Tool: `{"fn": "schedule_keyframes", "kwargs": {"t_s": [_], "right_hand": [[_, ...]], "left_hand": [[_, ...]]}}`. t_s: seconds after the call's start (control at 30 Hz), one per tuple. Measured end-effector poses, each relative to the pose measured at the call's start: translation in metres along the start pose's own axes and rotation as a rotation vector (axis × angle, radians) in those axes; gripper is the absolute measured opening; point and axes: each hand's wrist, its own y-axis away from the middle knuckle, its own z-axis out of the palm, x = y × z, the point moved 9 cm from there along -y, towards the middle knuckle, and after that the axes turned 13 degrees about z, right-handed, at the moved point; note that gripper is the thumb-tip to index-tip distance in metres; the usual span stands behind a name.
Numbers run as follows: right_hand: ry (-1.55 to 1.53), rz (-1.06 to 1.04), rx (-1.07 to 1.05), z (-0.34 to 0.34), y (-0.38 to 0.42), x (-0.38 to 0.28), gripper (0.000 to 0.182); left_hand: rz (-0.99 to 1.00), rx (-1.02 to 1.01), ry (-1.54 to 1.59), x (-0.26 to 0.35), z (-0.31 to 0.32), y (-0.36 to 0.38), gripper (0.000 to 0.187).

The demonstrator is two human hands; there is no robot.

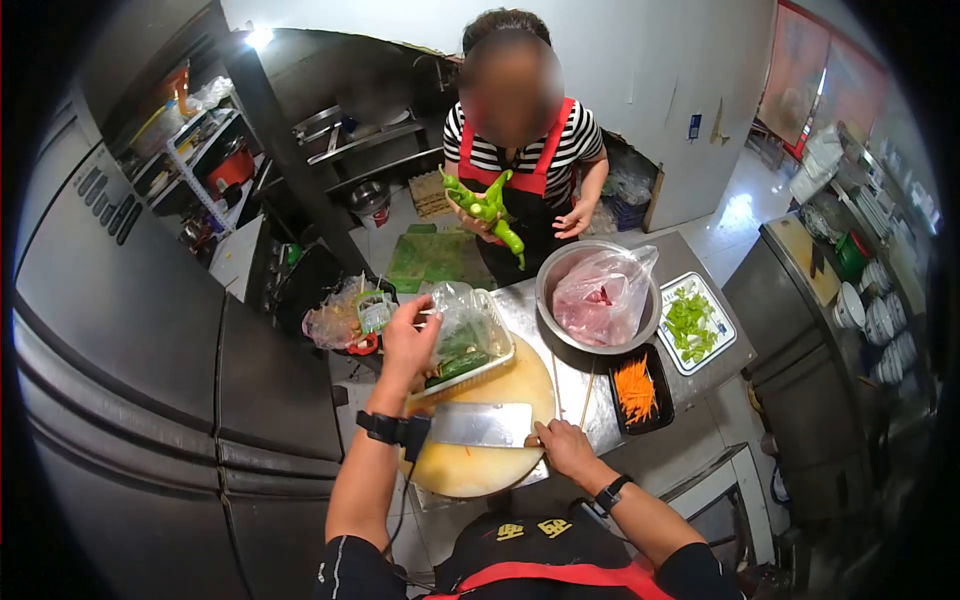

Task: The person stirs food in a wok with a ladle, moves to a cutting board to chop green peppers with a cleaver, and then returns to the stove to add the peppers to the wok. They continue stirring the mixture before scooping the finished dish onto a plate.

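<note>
My right hand is closed round the handle of a cleaver, whose broad blade lies flat on a round cutting board. My left hand is at the near left of a white basket, its curled fingers pinching the edge of a clear plastic bag. Green vegetables lie in the basket, partly under the bag. The basket rests over the far part of the board.
A co-worker across the table holds green peppers. To the right stand a metal bowl with bagged meat, a black tray of carrot strips and a white tray of chopped greens. A filled bin is at left.
</note>
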Motion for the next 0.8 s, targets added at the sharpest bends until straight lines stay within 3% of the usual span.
{"fn": "schedule_keyframes", "kwargs": {"t_s": [0.07,0.1,0.23,0.33,0.37,0.47,0.53,0.6,0.8], "right_hand": [[-0.061,0.027,-0.098,0.005,0.005,0.0,0.05],[-0.062,0.055,-0.154,0.007,0.006,0.001,0.063],[-0.036,0.089,-0.241,0.001,0.02,0.003,0.08],[0.033,0.125,-0.31,0.003,0.024,0.006,0.083],[0.036,0.13,-0.308,0.0,0.025,0.006,0.083],[-0.036,0.114,-0.216,-0.032,0.036,-0.002,0.084],[0.064,0.18,-0.219,-0.045,0.041,0.002,0.076],[0.078,0.171,-0.189,-0.046,0.049,0.015,0.076],[0.109,0.116,-0.187,-0.043,0.063,0.04,0.073]], "left_hand": [[0.02,0.089,0.099,0.001,0.01,0.003,0.038],[0.037,0.034,0.093,0.006,0.017,0.0,0.044],[0.106,0.067,0.149,0.027,0.041,-0.02,0.057],[0.106,0.13,0.13,0.04,0.068,-0.04,0.057],[-0.067,0.124,0.217,0.024,0.083,-0.046,0.058],[-0.151,0.132,0.169,0.004,0.107,-0.052,0.059],[-0.137,0.123,0.176,0.001,0.114,-0.047,0.058],[-0.111,-0.028,0.099,-0.007,0.131,-0.042,0.057],[0.0,-0.018,0.065,-0.011,0.144,-0.033,0.053]]}}
